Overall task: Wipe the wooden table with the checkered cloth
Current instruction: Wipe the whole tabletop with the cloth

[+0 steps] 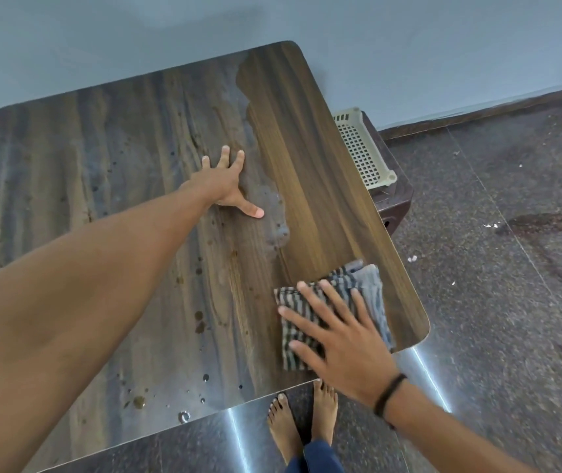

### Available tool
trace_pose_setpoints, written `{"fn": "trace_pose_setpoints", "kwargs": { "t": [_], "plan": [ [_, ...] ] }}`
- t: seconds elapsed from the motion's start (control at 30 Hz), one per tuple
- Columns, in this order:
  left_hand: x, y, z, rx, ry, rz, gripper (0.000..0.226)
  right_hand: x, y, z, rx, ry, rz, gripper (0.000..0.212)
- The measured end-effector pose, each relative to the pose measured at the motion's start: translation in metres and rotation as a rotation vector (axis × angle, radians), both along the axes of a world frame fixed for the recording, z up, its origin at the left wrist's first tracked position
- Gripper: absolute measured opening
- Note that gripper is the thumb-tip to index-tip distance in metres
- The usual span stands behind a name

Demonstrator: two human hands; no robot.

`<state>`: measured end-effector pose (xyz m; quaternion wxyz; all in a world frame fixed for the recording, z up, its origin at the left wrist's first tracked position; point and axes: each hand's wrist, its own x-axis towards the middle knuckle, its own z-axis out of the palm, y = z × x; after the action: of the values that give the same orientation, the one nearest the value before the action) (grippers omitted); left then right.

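Note:
The wooden table (313,158) fills the left and middle of the view. Its right strip looks dark and clean; the rest is dusty grey with brown spots and droplets. A folded grey-and-white checkered cloth (368,285) lies near the table's front right corner. My right hand (337,339) presses flat on the cloth with fingers spread, covering its near part. My left hand (228,182) rests flat on the table's middle, fingers spread, holding nothing.
A cream plastic lattice basket (361,145) sits on a brown stool (397,206) just past the table's right edge. A pale wall runs behind the table. Speckled dark floor lies to the right, and my bare feet (301,425) stand at the front edge.

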<state>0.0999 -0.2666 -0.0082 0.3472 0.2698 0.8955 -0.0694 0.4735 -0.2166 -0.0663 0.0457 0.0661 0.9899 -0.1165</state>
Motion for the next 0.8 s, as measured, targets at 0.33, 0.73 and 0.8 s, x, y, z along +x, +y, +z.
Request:
{"fn": "trace_pose_setpoints", "kwargs": {
  "t": [0.33, 0.73, 0.8],
  "plan": [
    [-0.012, -0.017, -0.004, 0.002, -0.061, -0.049, 0.171, -0.034, -0.004, 0.002, 0.016, 0.011, -0.058, 0.057],
    [-0.035, -0.078, 0.004, -0.045, -0.059, 0.065, 0.154, 0.019, 0.007, -0.001, 0.100, -0.003, 0.167, 0.059],
    [-0.037, -0.078, 0.004, -0.044, -0.073, 0.082, 0.153, 0.007, 0.024, 0.001, 0.118, -0.032, 0.165, 0.058]
  ]
}}
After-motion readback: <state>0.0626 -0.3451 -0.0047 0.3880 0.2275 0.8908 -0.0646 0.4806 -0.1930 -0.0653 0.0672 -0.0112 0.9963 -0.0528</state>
